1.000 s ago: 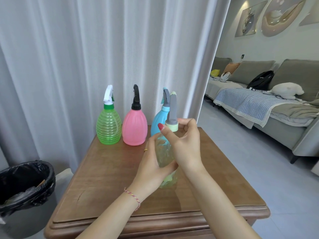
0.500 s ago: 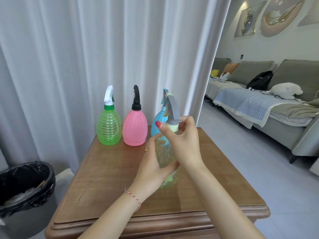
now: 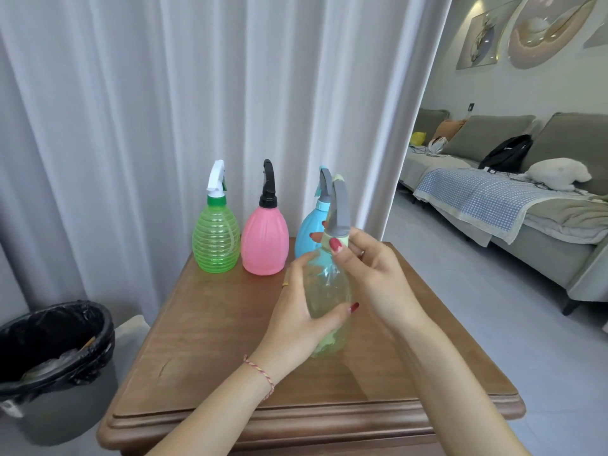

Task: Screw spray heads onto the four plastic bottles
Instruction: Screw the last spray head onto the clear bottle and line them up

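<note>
A clear pale-green bottle (image 3: 325, 291) stands on the wooden table (image 3: 204, 340), wrapped by my left hand (image 3: 296, 311). On its neck sits a grey spray head (image 3: 340, 209) with a pale-green collar, which the fingers of my right hand (image 3: 371, 268) pinch. Along the back of the table stand a green ribbed bottle (image 3: 215, 245) with a white head, a pink bottle (image 3: 265, 243) with a black head, and a blue bottle (image 3: 307, 233) with a grey head, partly hidden behind the one I hold.
A black-lined waste bin (image 3: 52, 353) stands on the floor left of the table. White curtains (image 3: 164, 93) hang right behind the table. A grey sofa (image 3: 513, 192) with a blanket and bags fills the room at the right.
My right hand has turned the spray head on the bottle; its nozzle swung round and my fingers shifted on the collar. My left hand kept the bottle still.
</note>
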